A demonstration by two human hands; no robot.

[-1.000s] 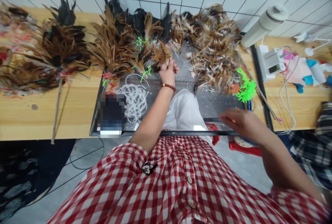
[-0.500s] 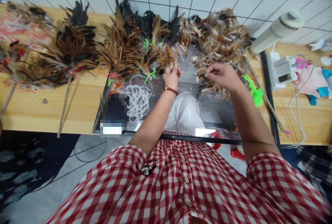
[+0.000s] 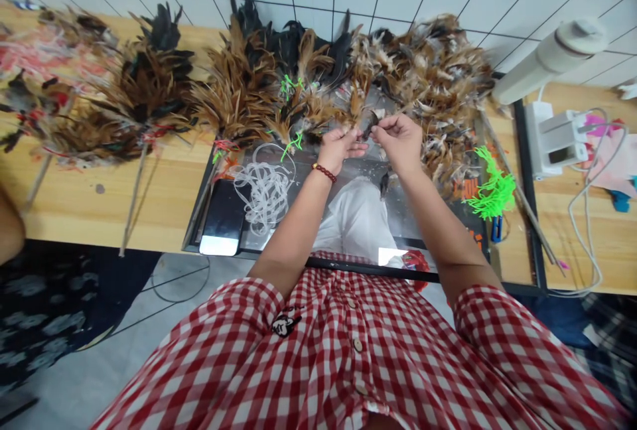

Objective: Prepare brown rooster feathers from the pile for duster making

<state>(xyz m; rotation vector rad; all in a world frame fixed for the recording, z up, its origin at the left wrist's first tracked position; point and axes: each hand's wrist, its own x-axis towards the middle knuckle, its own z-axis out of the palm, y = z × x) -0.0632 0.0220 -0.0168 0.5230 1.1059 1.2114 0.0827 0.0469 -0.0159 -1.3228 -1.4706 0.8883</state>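
In the middle of the head view, my left hand (image 3: 341, 148) pinches the base of a small brown feather bunch (image 3: 355, 105) that points away from me. Close beside its fingertips, my right hand (image 3: 403, 144) is closed on a dark feather (image 3: 369, 126) between thumb and forefinger. Both hands are over a glossy dark panel (image 3: 393, 217). A loose pile of brown and white feathers (image 3: 438, 71) lies beyond and to the right of my right hand. Another small dark feather (image 3: 384, 186) shows below that hand. Brown and black feather bunches (image 3: 236, 98) stand to the left.
A tangle of clear strips (image 3: 263, 194) and a phone (image 3: 221, 217) lie at left. Green ties (image 3: 492, 188), a blue tool (image 3: 496, 227) and a stick (image 3: 517, 194) lie at right, near a white bottle (image 3: 550, 62) and charger (image 3: 562, 138). Another person's arm (image 3: 10, 227) shows at far left.
My right hand has moved left from the feather pile to my left hand, bringing a dark feather. My left hand still holds the brown bunch, its fingers now looser.
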